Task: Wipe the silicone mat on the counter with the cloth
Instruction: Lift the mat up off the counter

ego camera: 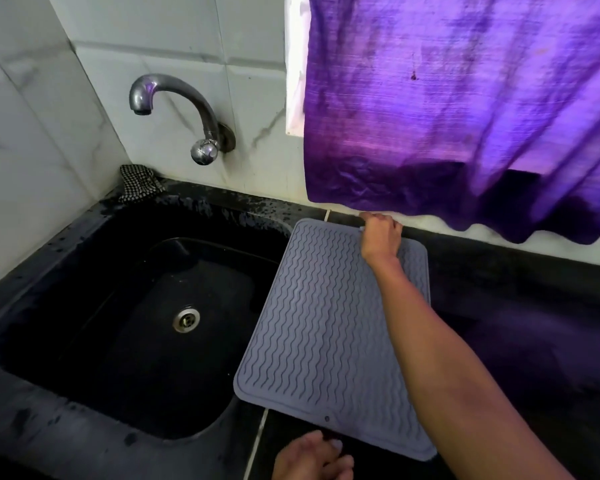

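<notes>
- The silicone mat (329, 327) lies on the desk (520, 327) beside the sink (125, 327), reaching the back edge.
- The right hand (381, 237) pinches the mat's far edge, likely to reposition it.
- The left hand (314, 457) rests at the front edge, fingers loosely spread.
- A checked cloth (137, 183) sits at the sink's back corner.

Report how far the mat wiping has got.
Done: the grey silicone mat lies on the black counter beside the sink.
In hand: the right hand grips the mat's far edge; the left hand rests near its front edge.
Left: the checked cloth sits untouched behind the sink, so wiping hasn't begun.
</notes>
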### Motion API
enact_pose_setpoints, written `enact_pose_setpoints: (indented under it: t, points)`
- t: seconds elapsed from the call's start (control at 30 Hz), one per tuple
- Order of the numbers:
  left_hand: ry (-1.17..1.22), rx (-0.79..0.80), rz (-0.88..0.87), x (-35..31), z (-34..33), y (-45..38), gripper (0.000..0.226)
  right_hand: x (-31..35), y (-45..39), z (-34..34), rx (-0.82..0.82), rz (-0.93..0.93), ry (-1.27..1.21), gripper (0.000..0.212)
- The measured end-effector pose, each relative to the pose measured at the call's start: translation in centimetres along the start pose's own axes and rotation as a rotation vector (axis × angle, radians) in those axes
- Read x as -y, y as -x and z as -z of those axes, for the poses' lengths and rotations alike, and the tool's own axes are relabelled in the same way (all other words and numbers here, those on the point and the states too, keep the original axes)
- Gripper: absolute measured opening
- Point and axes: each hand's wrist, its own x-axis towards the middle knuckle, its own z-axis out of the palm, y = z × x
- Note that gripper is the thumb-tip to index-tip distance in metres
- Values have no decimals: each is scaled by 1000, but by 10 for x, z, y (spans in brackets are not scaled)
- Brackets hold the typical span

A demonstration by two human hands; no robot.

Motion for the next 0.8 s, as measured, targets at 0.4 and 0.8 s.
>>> enact_pose_setpoints:
  t: [0.4,0.8]
  points:
    - [-1743,-273,-1072,-56,-3,-71,63,-24,161,14,229,-179,-85,56]
    - [-2018,-307,-1085,-38,13,-93,62,-29,237,9,372,-202,10,71]
